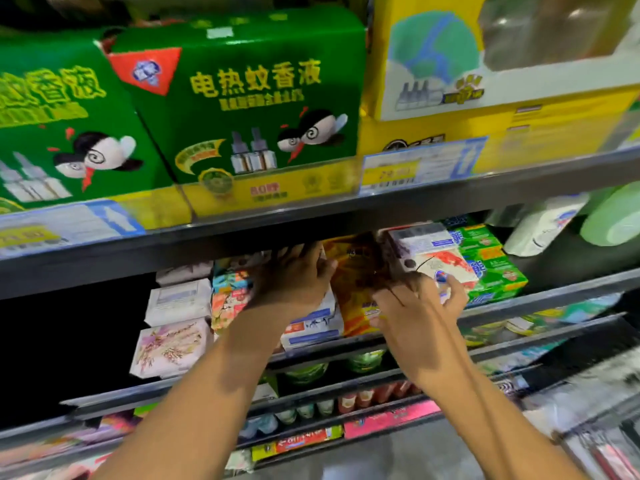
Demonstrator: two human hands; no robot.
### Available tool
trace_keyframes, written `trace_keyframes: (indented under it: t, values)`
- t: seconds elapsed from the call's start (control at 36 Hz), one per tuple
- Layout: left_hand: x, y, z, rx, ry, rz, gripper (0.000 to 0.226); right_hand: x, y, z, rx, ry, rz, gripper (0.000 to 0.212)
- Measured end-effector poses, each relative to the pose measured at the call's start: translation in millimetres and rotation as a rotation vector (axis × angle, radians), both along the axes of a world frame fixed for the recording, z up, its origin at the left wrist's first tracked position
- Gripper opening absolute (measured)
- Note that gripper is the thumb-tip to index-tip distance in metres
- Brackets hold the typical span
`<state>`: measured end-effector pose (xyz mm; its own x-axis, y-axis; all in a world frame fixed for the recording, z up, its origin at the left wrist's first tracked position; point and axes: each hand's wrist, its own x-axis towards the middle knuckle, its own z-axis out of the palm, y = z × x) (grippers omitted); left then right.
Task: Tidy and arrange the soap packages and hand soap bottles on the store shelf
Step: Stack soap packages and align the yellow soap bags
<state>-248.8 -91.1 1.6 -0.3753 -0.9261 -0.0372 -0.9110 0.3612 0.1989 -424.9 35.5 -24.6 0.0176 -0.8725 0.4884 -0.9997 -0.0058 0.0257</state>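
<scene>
The person is reaching both arms under the upper shelf edge into the soap row on the middle shelf. The hands are apart and are flanking the orange soap package, which is standing upright between them.

1. The left hand is lying over the white-and-blue package, with its thumb against the orange package's left edge. Its fingers are reaching back into shadow. Blur is hiding whether they are closing on anything, so I cannot tell.
2. The right hand is bearing against the orange package's lower right corner, and its fingertips are touching the front of the white-and-red package. I cannot tell whether this is a grip or a push.

This two-sided placement is probably serving to square the orange package into line with its neighbours.

The green soap packs are sitting stacked just right of the white-and-red package. The pale wrapped soaps are lying stacked at the left, beside a dark gap. The hand soap bottles are leaning at the far right, well apart from both hands and not yet handled.

Green boxes are occupying the shelf above.
</scene>
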Motion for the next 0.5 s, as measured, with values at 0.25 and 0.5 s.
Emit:
trace_keyframes:
  t: [0.25,0.5]
  values:
    - [-2.4,-3.4,-2.3,0.002,-0.013,-0.007,0.096,-1.3,-6.4,-19.4,0.068,0.002,-0.005,0.028]
    - [-3.2,2.1,9.2,0.001,-0.193,0.015,0.062,-28.2,0.7,0.2,-0.017,-0.158,0.163,0.03]
